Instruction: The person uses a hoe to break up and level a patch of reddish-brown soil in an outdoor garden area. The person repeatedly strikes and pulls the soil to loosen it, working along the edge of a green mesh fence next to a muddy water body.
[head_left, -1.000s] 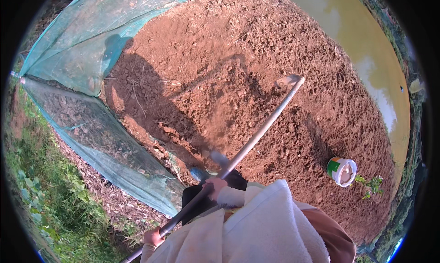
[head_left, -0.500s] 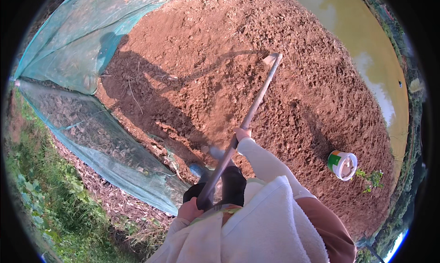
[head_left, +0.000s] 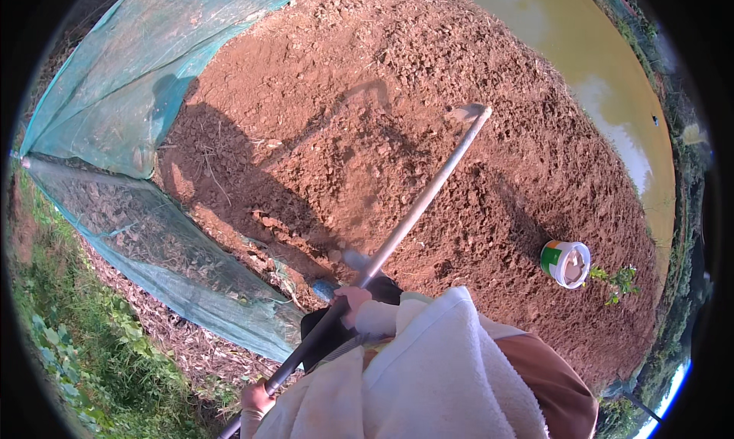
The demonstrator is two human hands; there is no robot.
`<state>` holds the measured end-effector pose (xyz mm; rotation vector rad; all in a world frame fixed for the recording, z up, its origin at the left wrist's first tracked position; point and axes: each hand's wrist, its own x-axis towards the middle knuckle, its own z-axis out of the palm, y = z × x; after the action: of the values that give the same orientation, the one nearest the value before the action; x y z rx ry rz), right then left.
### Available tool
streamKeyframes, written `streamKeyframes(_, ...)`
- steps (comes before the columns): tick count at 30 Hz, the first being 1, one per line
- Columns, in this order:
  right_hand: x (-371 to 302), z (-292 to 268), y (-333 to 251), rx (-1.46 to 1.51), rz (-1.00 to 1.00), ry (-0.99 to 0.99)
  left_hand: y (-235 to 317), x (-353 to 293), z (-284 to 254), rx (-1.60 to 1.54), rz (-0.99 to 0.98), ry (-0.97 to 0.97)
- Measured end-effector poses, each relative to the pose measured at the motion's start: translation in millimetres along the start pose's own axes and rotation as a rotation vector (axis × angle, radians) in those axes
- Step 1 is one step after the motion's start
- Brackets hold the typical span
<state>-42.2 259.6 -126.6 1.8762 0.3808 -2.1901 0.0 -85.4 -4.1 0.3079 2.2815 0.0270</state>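
Observation:
A long-handled hoe slants from the lower left to the upper right across my body. Its metal blade hangs over the broken soil, apart from its shadow. My right hand is closed around the middle of the handle, close in front of my legs. Lower down and to the left, my left hand grips the dark rear part of the shaft. Beneath the handle, a blue shoe shows on the reddish-brown soil.
A white bucket with green and orange patches stands on the soil at the right, beside a leafy green plant. Blue-green netting runs along the left. Murky water borders the plot at upper right. Weeds grow at lower left.
Both hands have drawn back toward the lower left with the hoe. Its blade has risen off the soil, and its shadow has moved away from it to the left.

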Motion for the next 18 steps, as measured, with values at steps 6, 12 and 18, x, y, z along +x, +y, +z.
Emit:
streamKeyframes(6,-13.9,-8.3,-170.3,0.097,-0.431,-0.057,147.6,117.2,-40.5,-0.023,0.138,0.081)
streamKeyframes(12,17.5,-6.6,-261.1,0.193,-0.636,0.057,235.0,154.1,-81.5,-0.015,0.271,0.098)
streamKeyframes(18,130.2,-53.0,-175.4,-0.474,-0.62,0.303,194.9,107.8,-70.7,-0.022,0.195,-0.288)
